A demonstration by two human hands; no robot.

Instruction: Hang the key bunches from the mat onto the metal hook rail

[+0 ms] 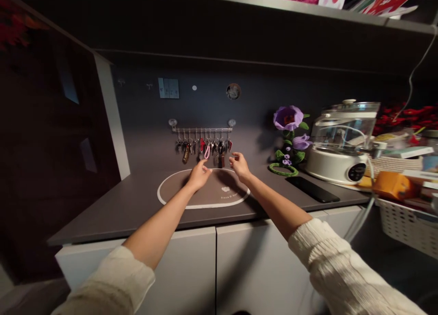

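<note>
A clear key rack (202, 129) is fixed to the dark wall by two round suction mounts, and a row of keys (190, 147) with tags and rings hangs from its hooks. Among them are a pink loop strap (207, 151), a red piece and a brown tag. My left hand (200, 174) is just below the strap, over the mat, its thumb and fingers apart. To the right, my right hand (241, 166) is level with the rack's right end, its fingers bent but apart. I see nothing in either hand. Beneath both lies an oval brown mat (171, 187) with a white rim.
On the right stand purple fabric flowers (288, 118), a white appliance with a clear top (325, 163) and a black phone (313, 189). Beyond them is a perforated white basket (407, 226) of mixed items. A shelf (273, 7) overhangs the counter (137, 210).
</note>
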